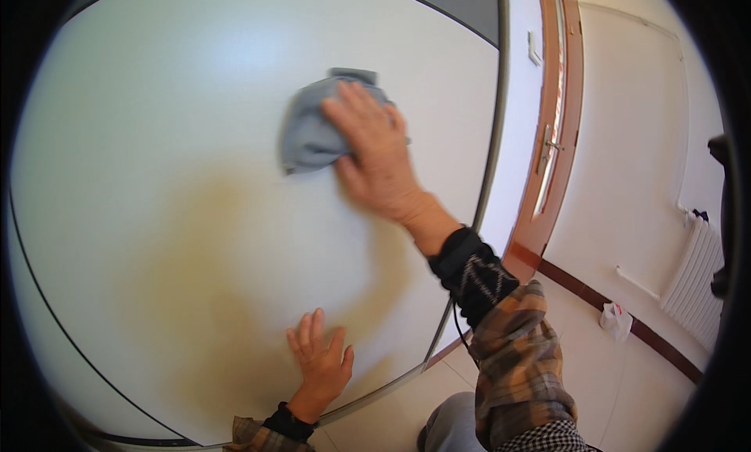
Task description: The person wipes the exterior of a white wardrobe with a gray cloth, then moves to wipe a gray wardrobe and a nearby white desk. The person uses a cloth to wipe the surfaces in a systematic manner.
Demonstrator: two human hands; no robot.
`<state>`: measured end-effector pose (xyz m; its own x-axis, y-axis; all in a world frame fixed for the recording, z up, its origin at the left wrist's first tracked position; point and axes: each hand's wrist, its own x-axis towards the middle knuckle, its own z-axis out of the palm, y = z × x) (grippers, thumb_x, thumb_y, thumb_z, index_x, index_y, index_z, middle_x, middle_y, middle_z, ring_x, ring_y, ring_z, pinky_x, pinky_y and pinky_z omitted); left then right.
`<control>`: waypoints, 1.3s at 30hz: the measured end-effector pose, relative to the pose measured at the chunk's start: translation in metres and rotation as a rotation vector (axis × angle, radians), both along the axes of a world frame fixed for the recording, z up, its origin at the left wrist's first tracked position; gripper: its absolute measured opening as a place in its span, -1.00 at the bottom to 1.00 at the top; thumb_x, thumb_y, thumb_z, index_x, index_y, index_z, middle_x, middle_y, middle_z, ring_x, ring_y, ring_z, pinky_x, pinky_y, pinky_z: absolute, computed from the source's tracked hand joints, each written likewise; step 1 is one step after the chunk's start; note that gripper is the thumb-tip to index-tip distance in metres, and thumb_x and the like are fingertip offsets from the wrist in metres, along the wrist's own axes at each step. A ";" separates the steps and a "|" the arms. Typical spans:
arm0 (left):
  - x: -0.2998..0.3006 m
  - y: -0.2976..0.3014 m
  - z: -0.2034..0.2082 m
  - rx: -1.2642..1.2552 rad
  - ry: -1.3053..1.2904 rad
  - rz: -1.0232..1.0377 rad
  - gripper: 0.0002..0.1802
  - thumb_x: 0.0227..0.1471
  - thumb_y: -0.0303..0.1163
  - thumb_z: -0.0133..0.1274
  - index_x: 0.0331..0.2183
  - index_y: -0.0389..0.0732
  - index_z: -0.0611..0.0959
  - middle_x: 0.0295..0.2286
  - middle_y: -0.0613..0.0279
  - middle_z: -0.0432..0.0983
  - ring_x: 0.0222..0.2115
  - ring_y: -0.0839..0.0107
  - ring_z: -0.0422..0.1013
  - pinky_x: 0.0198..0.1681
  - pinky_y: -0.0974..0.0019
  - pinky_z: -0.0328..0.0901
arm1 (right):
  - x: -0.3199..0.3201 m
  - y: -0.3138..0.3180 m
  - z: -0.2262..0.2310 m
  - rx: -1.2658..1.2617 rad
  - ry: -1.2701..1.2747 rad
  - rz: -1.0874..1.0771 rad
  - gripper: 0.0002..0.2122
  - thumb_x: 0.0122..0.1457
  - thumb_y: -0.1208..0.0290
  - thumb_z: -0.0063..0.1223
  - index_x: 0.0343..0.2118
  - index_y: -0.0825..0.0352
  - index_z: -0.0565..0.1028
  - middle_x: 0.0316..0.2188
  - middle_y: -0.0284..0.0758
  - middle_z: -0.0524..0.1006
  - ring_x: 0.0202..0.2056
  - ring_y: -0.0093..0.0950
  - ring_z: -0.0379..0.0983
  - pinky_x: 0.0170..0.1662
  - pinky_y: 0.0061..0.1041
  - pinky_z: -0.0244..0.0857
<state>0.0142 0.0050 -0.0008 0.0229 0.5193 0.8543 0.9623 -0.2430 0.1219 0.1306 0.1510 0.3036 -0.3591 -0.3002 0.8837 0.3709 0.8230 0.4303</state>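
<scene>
My right hand point(374, 151) holds a grey-blue cloth point(309, 131) against a large white board point(195, 123), its fingers laid over the cloth's right part. Part of the cloth is bunched under the palm, and a folded corner sticks up above the fingers. Lower down, my left hand point(319, 362) is open, fingers apart, at the bottom part of the board. Nothing is in it. Whether its fingertips touch the surface I cannot tell.
A dark frame edge point(494, 131) bounds the board on the right. Beyond it are a brown door point(540, 170) with a metal handle, a white radiator point(695, 276) and a white plastic bag point(616, 320) on the tiled floor point(579, 366). My knee point(454, 424) shows below.
</scene>
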 end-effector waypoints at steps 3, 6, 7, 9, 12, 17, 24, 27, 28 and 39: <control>-0.012 -0.009 0.000 0.043 -0.017 -0.021 -0.61 0.00 -0.29 0.20 -0.09 -0.17 0.64 0.26 -0.21 0.12 0.29 -0.13 -0.01 0.26 -0.39 -0.15 | 0.022 0.028 0.043 0.065 0.221 0.029 -0.44 -0.01 0.60 0.13 0.16 0.35 0.40 0.17 -0.04 0.42 0.23 -0.07 0.31 0.26 -0.16 0.15; -0.029 -0.022 0.000 0.049 -0.011 -0.019 -0.60 -0.03 -0.31 0.23 -0.11 -0.19 0.64 0.25 -0.22 0.14 0.28 -0.13 0.01 0.25 -0.37 -0.11 | 0.040 0.059 0.074 -0.391 0.670 -0.122 -0.50 0.23 0.38 0.03 0.24 0.34 0.31 0.19 -0.05 0.40 0.22 -0.05 0.31 0.27 -0.18 0.16; -0.034 -0.026 0.000 0.041 0.007 -0.026 -0.60 -0.04 -0.32 0.24 -0.11 -0.20 0.64 0.25 -0.24 0.14 0.28 -0.13 0.00 0.26 -0.38 -0.12 | 0.044 0.063 0.083 -0.549 0.748 -0.113 -0.47 0.25 0.29 0.01 0.27 0.31 0.28 0.23 -0.06 0.36 0.25 -0.08 0.27 0.29 -0.16 0.13; -0.042 -0.032 0.000 0.031 0.032 -0.034 -0.59 -0.07 -0.32 0.26 -0.12 -0.21 0.64 0.25 -0.24 0.14 0.28 -0.13 0.00 0.26 -0.37 -0.12 | 0.033 0.061 0.103 -0.748 0.884 -0.077 -0.45 0.23 0.27 0.02 0.27 0.30 0.29 0.26 -0.08 0.33 0.28 -0.10 0.22 0.30 -0.11 0.10; -0.048 -0.036 0.000 0.026 0.054 -0.035 -0.57 -0.12 -0.33 0.30 -0.14 -0.20 0.65 0.24 -0.20 0.17 0.28 -0.09 0.02 0.27 -0.35 -0.11 | -0.012 0.031 0.131 -0.632 0.811 -0.149 -0.44 0.20 0.27 0.04 0.27 0.29 0.30 0.28 -0.10 0.30 0.31 -0.12 0.17 0.31 -0.05 0.06; -0.046 -0.038 0.002 0.040 0.043 -0.022 -0.55 -0.19 -0.36 0.33 -0.16 -0.18 0.65 0.24 -0.14 0.20 0.28 -0.08 0.05 0.29 -0.30 -0.11 | -0.133 -0.069 0.149 0.128 0.270 -0.044 -0.44 0.12 0.46 -0.01 0.26 0.25 0.32 0.28 -0.05 0.30 0.32 -0.06 0.15 0.34 -0.07 0.00; -0.058 -0.045 0.003 0.018 0.057 -0.053 -0.59 -0.14 -0.35 0.30 -0.17 -0.21 0.64 0.24 -0.08 0.22 0.29 0.00 0.07 0.29 -0.25 -0.03 | -0.187 -0.137 0.123 0.289 -0.125 0.065 -0.42 0.07 0.47 0.12 0.22 0.19 0.34 0.27 -0.07 0.30 0.32 -0.09 0.16 0.30 0.03 0.00; -0.066 -0.050 0.004 0.022 0.091 -0.062 -0.61 -0.11 -0.36 0.29 -0.18 -0.23 0.63 0.25 -0.06 0.21 0.30 0.05 0.06 0.27 -0.20 0.02 | -0.154 -0.110 0.149 0.076 0.077 0.041 -0.44 0.10 0.46 0.08 0.23 0.22 0.35 0.26 0.00 0.29 0.30 -0.04 0.17 0.27 0.13 -0.02; -0.068 -0.051 0.004 0.019 0.096 -0.067 -0.62 -0.11 -0.37 0.28 -0.18 -0.23 0.63 0.25 -0.05 0.21 0.30 0.06 0.06 0.27 -0.19 0.03 | -0.146 -0.102 0.154 0.002 0.225 0.063 -0.45 0.12 0.45 0.05 0.24 0.23 0.33 0.28 0.01 0.27 0.32 -0.05 0.13 0.29 0.14 -0.05; -0.063 -0.054 0.006 0.033 0.064 -0.071 -0.71 -0.05 -0.38 0.24 -0.24 -0.26 0.63 0.24 -0.07 0.22 0.29 0.07 0.08 0.28 -0.22 0.02 | -0.220 -0.162 0.120 0.359 -0.097 0.104 -0.47 0.10 0.48 0.07 0.20 0.11 0.40 0.28 -0.01 0.27 0.34 -0.07 0.11 0.30 0.16 -0.05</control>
